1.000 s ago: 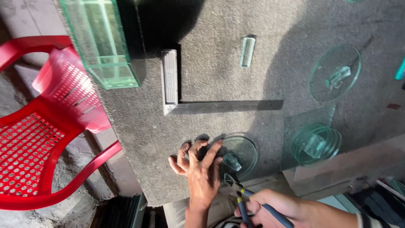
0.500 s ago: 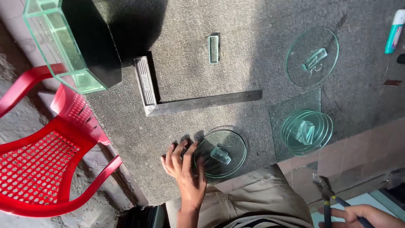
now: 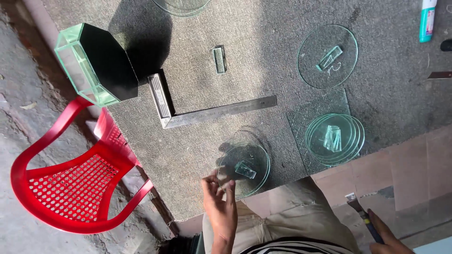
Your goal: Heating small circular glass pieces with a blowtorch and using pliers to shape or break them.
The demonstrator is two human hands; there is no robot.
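A round glass disc (image 3: 245, 168) on the bench (image 3: 197, 155) is pinched at its edge by the left hand (image 3: 220, 203); pliers (image 3: 360, 214) are gripped by the right hand (image 3: 386, 237).

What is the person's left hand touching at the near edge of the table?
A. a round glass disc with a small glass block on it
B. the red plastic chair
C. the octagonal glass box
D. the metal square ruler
A: the left hand grips the rim of the round glass disc, while the metal square ruler, red chair and octagonal glass box lie apart from it.

Red chair (image 3: 75, 188), steel square (image 3: 207, 110), octagonal glass box (image 3: 94, 63)
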